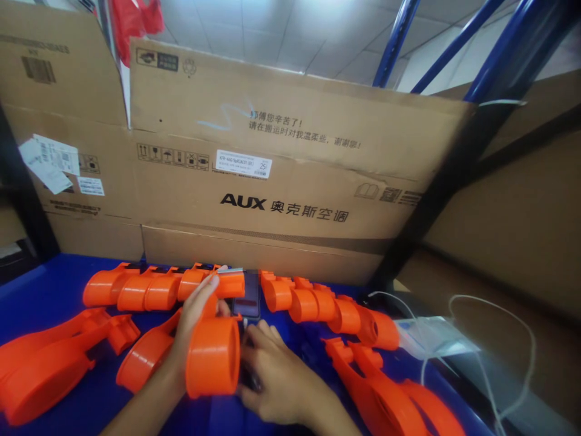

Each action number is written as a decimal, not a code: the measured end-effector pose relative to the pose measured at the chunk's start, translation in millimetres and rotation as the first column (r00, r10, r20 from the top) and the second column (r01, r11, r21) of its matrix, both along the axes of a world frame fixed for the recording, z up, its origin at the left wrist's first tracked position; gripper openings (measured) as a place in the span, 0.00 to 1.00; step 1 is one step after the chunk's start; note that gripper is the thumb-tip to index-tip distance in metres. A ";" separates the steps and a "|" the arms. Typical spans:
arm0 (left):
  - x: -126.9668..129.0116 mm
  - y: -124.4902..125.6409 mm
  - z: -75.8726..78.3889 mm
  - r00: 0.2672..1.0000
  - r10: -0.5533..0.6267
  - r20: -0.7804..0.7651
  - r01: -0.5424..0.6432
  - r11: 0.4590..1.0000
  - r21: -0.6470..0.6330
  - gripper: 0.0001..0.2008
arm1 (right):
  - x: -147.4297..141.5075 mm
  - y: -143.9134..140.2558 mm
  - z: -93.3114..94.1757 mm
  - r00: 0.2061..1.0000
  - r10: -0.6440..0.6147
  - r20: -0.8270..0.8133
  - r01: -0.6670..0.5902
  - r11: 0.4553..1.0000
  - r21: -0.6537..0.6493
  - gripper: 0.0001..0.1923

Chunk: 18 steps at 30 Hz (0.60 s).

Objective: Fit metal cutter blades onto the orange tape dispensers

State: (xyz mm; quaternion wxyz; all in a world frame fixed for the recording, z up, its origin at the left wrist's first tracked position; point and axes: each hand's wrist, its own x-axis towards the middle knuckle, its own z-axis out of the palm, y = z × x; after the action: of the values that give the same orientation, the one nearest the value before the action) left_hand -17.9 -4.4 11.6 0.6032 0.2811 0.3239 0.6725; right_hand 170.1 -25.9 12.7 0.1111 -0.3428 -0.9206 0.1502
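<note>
Your left hand [193,321] is wrapped around an orange plastic housing [213,357], holding its round open end up toward you just above the blue table [49,290], with your forefinger stretched up to touch the row of orange parts [158,287] behind it. Your right hand [276,375] lies palm down just right of the housing, its fingers bent onto something dark beneath it; you cannot tell whether it grips that or merely presses on it. A dark phone [247,300] lies flat just beyond your fingertips, in the gap between the left row and a second row of orange parts [327,312] running off to the right. More long orange shells [45,357] crowd the near left corner, and another pile of shells [385,393] fills the near right, so the bare table around your hands is narrow: a strip on the far left and small patches between the piles. The back edge is walled in by a big cardboard box [290,181] printed "AUX" with Chinese characters beside it, handling symbols along its upper left, and a white label [244,163] showing "25". A second carton [59,121] stands left of it with paper slips [49,160] stuck on, their print too small to read. On your right a white cable [481,339] loops past a clear plastic bag [431,339] near the table's edge, and blue rack beams [458,42] rise behind.
</note>
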 end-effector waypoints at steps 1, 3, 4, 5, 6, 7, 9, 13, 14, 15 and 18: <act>0.1 0.1 0.5 1.000 -0.007 0.000 0.007 1.000 -0.013 0.18 | 0.9 1.2 -0.1 1.000 -0.014 0.003 0.014 1.000 0.001 0.17; 0.1 0.1 1.7 1.000 -0.016 0.002 0.016 0.999 -0.036 0.18 | 2.3 3.3 -0.1 0.999 -0.043 0.002 0.043 0.999 0.014 0.15; 0.1 0.0 2.3 1.000 -0.017 0.002 0.017 0.999 -0.034 0.18 | 2.9 4.0 -0.1 0.998 -0.058 0.000 0.058 0.998 0.026 0.14; 0.0 -0.2 3.0 1.000 -0.019 0.000 0.019 0.999 -0.031 0.18 | 3.3 4.5 0.0 0.998 -0.069 -0.002 0.069 0.997 0.037 0.13; -0.2 -0.4 3.7 1.000 -0.021 0.000 0.021 0.999 -0.030 0.17 | 3.6 4.7 0.3 0.997 -0.077 -0.003 0.077 0.996 0.048 0.13; -0.5 -0.8 4.6 1.000 -0.019 0.004 0.019 0.999 -0.029 0.17 | 3.6 4.7 0.7 0.997 -0.083 -0.005 0.083 0.995 0.058 0.12; -1.5 -1.9 7.0 1.000 -0.001 0.022 0.002 1.000 -0.029 0.18 | 2.5 3.5 2.0 0.996 -0.084 -0.012 0.084 0.994 0.075 0.11; -4.7 -4.8 14.6 0.996 0.029 0.089 -0.027 0.999 -0.026 0.25 | -7.2 -3.7 2.9 0.998 -0.038 -0.052 0.043 0.993 0.107 0.14; -5.4 -5.5 16.5 0.995 0.025 0.098 -0.023 0.999 -0.027 0.27 | -10.8 -6.1 2.1 0.998 -0.018 -0.061 0.025 0.993 0.112 0.16; -6.1 -6.2 18.2 0.995 0.022 0.102 -0.019 0.999 -0.026 0.28 | -14.3 -8.5 1.0 0.998 0.001 -0.066 0.007 0.993 0.116 0.18; -6.7 -7.5 20.9 0.995 0.012 0.099 -0.010 1.000 -0.021 0.30 | -21.9 -13.2 -3.6 0.998 0.030 -0.049 -0.024 0.992 0.121 0.24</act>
State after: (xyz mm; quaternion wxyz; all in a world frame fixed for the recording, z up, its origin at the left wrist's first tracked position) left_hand -24.7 -11.9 32.5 0.6176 0.2394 0.3019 0.6856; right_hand 148.2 -39.1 9.1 0.1531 -0.3190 -0.9294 0.1046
